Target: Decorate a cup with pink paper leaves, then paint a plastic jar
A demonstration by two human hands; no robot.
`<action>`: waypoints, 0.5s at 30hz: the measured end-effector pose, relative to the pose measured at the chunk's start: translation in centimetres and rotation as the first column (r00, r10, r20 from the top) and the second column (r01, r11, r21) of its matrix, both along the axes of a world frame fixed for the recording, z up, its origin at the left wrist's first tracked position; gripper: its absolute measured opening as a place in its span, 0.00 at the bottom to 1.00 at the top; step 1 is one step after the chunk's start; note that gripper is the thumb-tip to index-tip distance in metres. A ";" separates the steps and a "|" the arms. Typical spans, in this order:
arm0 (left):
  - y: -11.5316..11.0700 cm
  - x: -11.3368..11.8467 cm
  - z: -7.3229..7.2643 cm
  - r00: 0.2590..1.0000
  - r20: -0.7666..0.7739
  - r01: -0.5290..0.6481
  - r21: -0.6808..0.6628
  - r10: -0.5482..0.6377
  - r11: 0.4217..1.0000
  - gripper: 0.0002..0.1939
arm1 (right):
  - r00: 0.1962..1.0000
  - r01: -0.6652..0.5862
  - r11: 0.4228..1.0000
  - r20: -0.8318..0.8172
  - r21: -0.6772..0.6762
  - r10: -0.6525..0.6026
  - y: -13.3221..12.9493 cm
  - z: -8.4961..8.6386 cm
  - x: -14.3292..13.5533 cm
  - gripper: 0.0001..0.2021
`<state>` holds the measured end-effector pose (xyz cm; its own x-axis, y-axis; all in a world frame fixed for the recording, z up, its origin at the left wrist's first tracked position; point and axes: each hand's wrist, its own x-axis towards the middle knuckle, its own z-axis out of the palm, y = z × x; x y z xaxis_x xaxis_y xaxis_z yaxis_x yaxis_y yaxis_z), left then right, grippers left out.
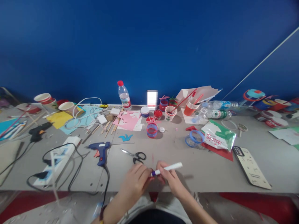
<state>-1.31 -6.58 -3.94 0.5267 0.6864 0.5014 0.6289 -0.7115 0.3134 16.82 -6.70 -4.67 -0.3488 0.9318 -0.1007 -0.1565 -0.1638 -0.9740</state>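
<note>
- Blue wall point(149, 46) stands behind a cluttered grey table point(173, 146); the person works at its near edge.
- White marker point(171, 166) lies in the right hand point(170, 177), aslant between thumb and fingers; its white end sticks out up and to the right, while its purple end points at the left hand.
- Right hand: fingers bent and closed around the marker, near its purple part.
- Left hand point(137, 178): fingers curled, back of the hand to the camera, fingertips just beside the purple end; whether it grips anything is hidden.
- Black-handled scissors point(133, 154) rest just beyond the left hand, blades pointing left.
- Farther left are a blue glue gun point(102, 152), then a white power strip point(62, 158).
- Beyond the scissors sits a blue paper cutout point(125, 137) with pointed tips; right of it stands a red-and-blue ring point(152, 133).
- Phone point(253, 170) lies well apart, far to the right.
- Red-capped bottle point(124, 97) stands against the wall.
</note>
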 end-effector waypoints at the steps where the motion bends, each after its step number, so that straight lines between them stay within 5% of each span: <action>1: 0.1 -0.3 -0.2 0.999 -0.046 0.028 0.037 -0.026 0.999 0.07 | 0.995 -0.066 0.997 0.073 0.030 0.063 0.3 0.5 0.4 0.27; 4: 0.7 -1.4 -0.4 0.975 -0.174 0.162 0.119 -0.140 0.979 0.08 | 0.923 -0.248 0.961 0.331 0.124 0.196 0.5 1.5 1.0 0.29; 7: 1.0 -2.5 0.1 0.950 -0.265 0.205 0.130 -0.165 0.970 0.09 | 0.859 -0.284 0.921 0.497 0.268 0.121 0.0 1.8 0.7 0.29; 15: 0.5 -3.9 3.3 0.929 -0.301 0.284 0.201 -0.217 0.938 0.10 | 0.875 -0.296 0.668 0.475 0.682 -0.097 -1.3 3.3 0.3 0.23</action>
<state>-5.20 -6.09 -0.64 0.8036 0.3931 0.4469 0.4567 -0.8887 -0.0395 17.12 -8.04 -1.41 -0.5427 0.7308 0.4140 0.2851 0.6240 -0.7276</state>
